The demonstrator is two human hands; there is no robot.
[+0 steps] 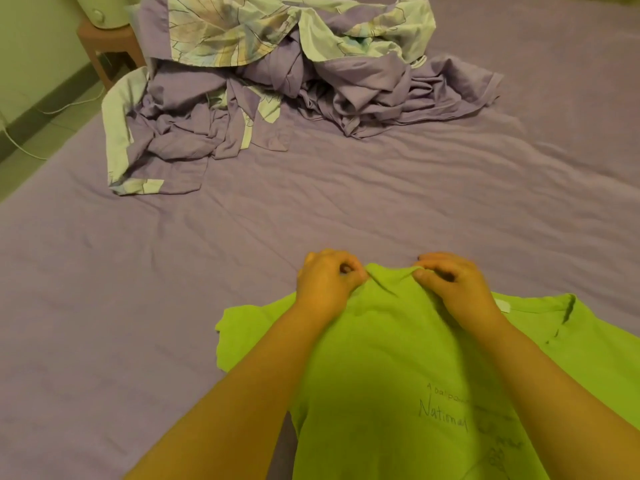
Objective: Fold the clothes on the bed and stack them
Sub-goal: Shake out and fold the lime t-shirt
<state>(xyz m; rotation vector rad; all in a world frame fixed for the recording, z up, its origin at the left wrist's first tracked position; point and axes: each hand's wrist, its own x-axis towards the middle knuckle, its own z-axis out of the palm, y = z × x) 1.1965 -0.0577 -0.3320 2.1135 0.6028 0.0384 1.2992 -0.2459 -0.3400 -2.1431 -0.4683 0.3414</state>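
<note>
Fingers (349,271) of my left hand (327,282) and right hand (450,282) curl tight, pinching the green T-shirt (381,358) by its far edge. Shirt lies flat on the purple bed (242,220), near side; crumpled bedding (277,81) lies well beyond

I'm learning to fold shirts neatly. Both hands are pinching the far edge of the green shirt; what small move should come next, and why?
Probably draw that pinched edge toward the body and lay it over the shirt. The left hand and right hand both hold the far edge of the green shirt, which lies spread on the bed.
</note>
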